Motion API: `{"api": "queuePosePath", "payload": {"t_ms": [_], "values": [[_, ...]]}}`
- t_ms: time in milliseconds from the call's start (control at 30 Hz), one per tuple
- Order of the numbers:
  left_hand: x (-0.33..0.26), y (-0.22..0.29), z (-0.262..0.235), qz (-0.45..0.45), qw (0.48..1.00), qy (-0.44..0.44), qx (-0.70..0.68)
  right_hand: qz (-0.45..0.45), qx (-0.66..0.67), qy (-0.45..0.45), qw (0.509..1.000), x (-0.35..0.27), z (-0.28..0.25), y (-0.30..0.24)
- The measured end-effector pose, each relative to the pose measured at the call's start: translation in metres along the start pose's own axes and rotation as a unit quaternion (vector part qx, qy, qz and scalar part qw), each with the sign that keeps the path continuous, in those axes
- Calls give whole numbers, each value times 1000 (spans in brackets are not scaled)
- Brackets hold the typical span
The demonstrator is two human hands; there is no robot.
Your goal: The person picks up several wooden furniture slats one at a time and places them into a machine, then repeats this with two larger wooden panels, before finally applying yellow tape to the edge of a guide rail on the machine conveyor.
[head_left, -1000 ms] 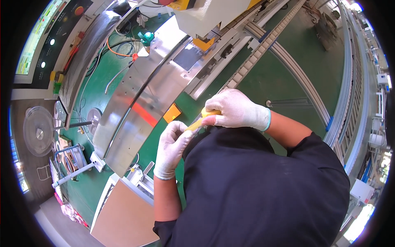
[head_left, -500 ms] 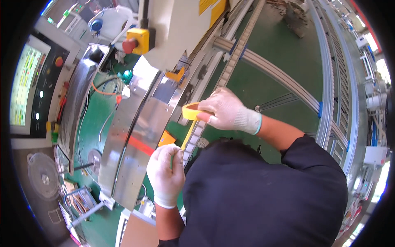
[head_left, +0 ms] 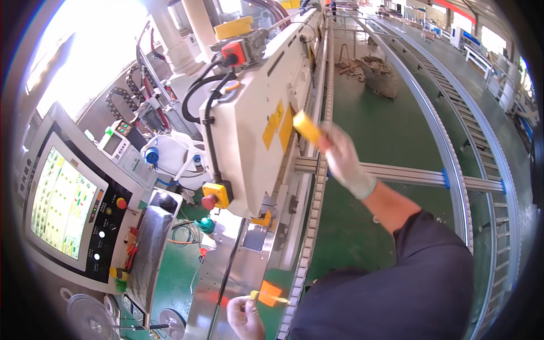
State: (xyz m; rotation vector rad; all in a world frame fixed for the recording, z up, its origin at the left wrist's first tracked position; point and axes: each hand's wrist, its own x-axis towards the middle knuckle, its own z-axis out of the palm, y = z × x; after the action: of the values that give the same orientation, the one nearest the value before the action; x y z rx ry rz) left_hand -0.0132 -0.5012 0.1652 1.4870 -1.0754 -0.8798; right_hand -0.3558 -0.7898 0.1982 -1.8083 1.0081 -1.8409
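My right hand [head_left: 347, 164], in a whitish glove, is closed around a roll of yellow tape [head_left: 306, 126]. It is raised at arm's length beside the cream machine housing and slightly blurred. Low in the view, my gloved left hand [head_left: 246, 318] pinches a short strip of yellow tape [head_left: 276, 298] between thumb and fingers. The strip's loose end points right, across an orange square [head_left: 270, 293], toward the chain conveyor. No tape spans the gap between the hands.
A chain conveyor [head_left: 310, 226] runs away beside the machine housing [head_left: 249, 130], which has a red-and-yellow emergency stop box [head_left: 216, 195]. Left stands a control panel with a lit screen [head_left: 62, 204]. A metal rail frame [head_left: 408, 174] spans the green floor at right.
The tape stretched between my hands has parted. My right hand has carried the roll away and forward, while the left keeps a short strip. The view has tilted up toward the machine.
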Motion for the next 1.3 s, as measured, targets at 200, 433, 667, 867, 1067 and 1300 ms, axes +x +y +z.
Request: {"api": "queuePosePath", "payload": {"t_ms": [200, 433, 667, 867, 1067, 1300], "values": [[-43, -106, -20, 53, 966, -13, 254, -417, -343, 75, 838, 247, 66, -35], [-72, -147, -32, -14, 960, 79, 266, -201, -467, -30, 861, 392, 117, -13], [-76, -144, -40, -64, 962, 100, 245, -185, -495, -132, 838, 397, 148, 17], [-51, -108, -30, -74, 958, 71, 268, -247, -387, -62, 886, 386, 132, -8], [-22, -101, -28, -103, 971, 114, 185, -275, -22, -104, 956, 212, 137, -40], [1, -67, -30, -130, 978, 119, -114, -24, 61, -474, 878, -127, 163, -47]]}}
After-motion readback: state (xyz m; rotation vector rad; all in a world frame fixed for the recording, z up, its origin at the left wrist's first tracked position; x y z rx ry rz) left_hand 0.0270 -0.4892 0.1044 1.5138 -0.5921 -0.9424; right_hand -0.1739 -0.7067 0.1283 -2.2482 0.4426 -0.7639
